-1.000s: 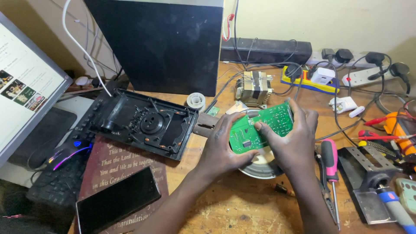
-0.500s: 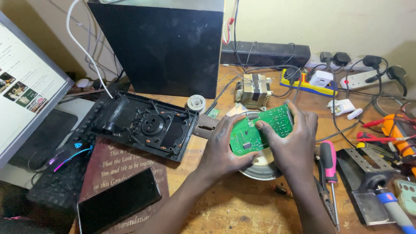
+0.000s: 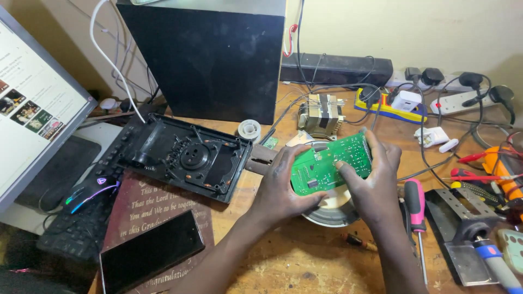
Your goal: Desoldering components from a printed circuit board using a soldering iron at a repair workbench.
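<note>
Both hands hold a green circuit board [image 3: 327, 166] up off the wooden workbench [image 3: 305, 261], above a round pale disc-shaped part [image 3: 332, 209] that lies on the bench just beneath it. The left hand [image 3: 280, 188] clasps the board's near left edge, thumb on top and fingers curled underneath, while the right hand [image 3: 373, 182] closes over its right end with fingers spread across the component face; gripping by the edges seems to keep the board level and its face turned up to the camera. Just left lies an opened black plastic housing [image 3: 182, 155], inner side up, so its ribs and round centre mount show. A red-handled screwdriver [image 3: 415, 204] rests just beside the right wrist, within easy reach, and a transformer [image 3: 321, 114] sits behind the board near the tangled cables
</note>
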